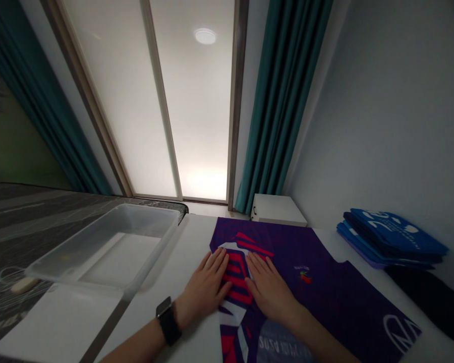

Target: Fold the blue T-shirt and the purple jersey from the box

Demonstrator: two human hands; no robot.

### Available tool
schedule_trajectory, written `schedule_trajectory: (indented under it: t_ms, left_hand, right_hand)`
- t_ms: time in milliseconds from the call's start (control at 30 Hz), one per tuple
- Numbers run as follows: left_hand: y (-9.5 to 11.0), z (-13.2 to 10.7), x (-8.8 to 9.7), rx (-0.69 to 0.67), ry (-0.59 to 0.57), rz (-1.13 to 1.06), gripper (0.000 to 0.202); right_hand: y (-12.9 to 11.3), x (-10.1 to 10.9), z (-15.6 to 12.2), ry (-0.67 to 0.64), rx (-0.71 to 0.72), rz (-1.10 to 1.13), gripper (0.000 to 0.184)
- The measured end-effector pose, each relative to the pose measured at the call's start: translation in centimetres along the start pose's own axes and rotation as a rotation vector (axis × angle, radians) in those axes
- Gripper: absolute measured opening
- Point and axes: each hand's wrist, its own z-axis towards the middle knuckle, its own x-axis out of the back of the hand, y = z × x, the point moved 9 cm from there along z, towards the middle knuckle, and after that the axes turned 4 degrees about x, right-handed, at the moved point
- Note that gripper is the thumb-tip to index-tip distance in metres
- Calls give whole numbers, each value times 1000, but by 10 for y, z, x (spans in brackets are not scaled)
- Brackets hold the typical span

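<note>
- Left grip (204, 290) open, fingers spread, pressing flat on a purple short-sleeved sports jersey (321, 302) with red stripes.
- Right grip (270, 291) open and flat just beside it.
- Jersey lies spread on the white worktop (185, 247).

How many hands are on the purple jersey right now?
2: the left hand, wearing a black smartwatch, and the right hand, lying flat side by side on the purple jersey.

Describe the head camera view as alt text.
The left hand and right hand press flat on a purple sports shirt on a white table. A black watch circles the left wrist; a clear plastic tub sits to the left, folded blue garments to the right.
</note>
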Motion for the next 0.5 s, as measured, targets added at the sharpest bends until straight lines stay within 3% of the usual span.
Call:
schedule_trajectory:
  t_ms: [133, 233, 400, 500]
  left_hand:
    - [-30, 5, -9, 60, -2, 21, 61]
    - [-38, 3, -17, 74, -24, 3, 61]
    - [-40, 3, -15, 99, 1, -34, 59]
    - [-61, 3, -10, 199, 15, -48, 54]
  right_hand:
    - [-6, -3, 39, 5, 97, 21, 57]
    - [-10, -13, 54, -5, 110, 33, 57]
    - [-10, -32, 55, -25, 74, 4, 61]
    - [-9, -36, 52, -15, 82, -1, 61]
